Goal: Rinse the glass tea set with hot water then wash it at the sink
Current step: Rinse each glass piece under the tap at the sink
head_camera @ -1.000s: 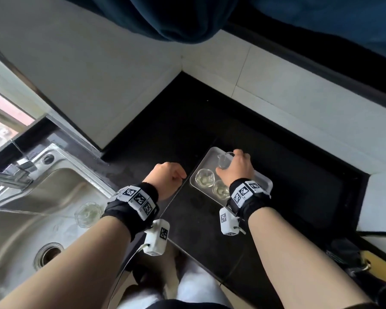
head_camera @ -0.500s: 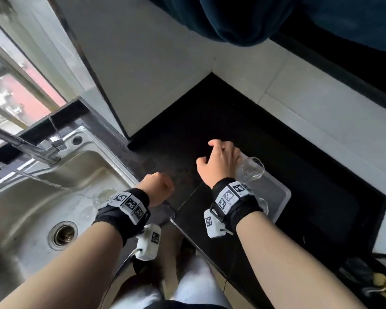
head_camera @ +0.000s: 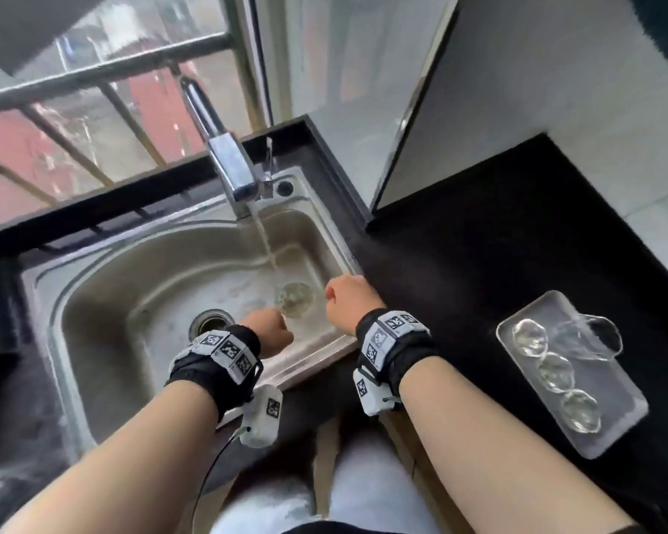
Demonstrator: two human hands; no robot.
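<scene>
Right hand (head_camera: 350,302) has left the tray (head_camera: 625,402) and come over the sink (head_camera: 74,271), close beside the left hand (head_camera: 269,337).

Black desk (head_camera: 517,244) frames the steel sink on its right and near sides. The clear tray lies on the desk well to the right of the sink, carrying a glass pitcher (head_camera: 594,337) and three small glass cups (head_camera: 555,371) in a row. At the sink's back rim the tap (head_camera: 232,167) pours a water stream (head_camera: 265,240) onto a glass cup (head_camera: 296,298) in the sink's right half, right of the drain (head_camera: 211,325). The hands sit apart on either side of that cup with fingers curled under. Whether either one grips the cup cannot be told.
</scene>
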